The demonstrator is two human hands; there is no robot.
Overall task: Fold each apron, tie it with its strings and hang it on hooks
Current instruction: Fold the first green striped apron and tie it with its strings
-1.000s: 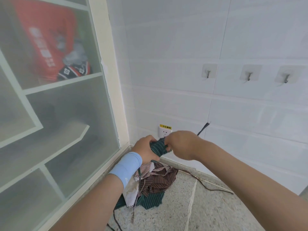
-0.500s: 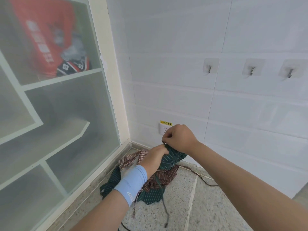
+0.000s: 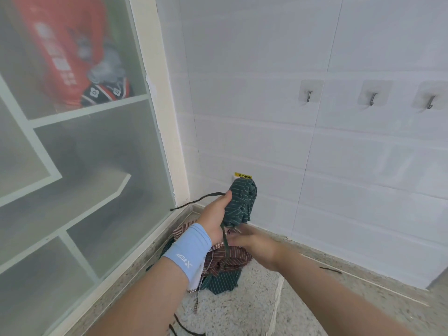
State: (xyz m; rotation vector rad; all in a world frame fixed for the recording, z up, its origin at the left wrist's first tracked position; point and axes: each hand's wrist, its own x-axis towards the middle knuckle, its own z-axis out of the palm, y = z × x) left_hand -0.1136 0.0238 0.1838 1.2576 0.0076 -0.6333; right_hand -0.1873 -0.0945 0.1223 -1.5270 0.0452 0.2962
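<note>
Bundle of dark green striped apron cloth (image 3: 241, 202), rolled tight, stands upright in the left hand (image 3: 214, 215), whose grip is clenched around its lower half. It is held up before the white tiled wall (image 3: 266, 69), just under a yellow warning label (image 3: 243, 176). One dark cord (image 3: 194, 202) trails left from the fist, and a second cord (image 3: 225, 242) hangs down past a pale blue wristband (image 3: 186, 253). The right hand (image 3: 254, 243), blurred, sits just below the bundle beside the hanging cord; whether its grip has the cord cannot be told. Beneath both hands a heap of brown and green striped aprons (image 3: 230, 259) lies on the speckled stone desk (image 3: 242, 311). Three metal hooks (image 3: 372, 99) line the wall, well apart from the bundle.
</note>
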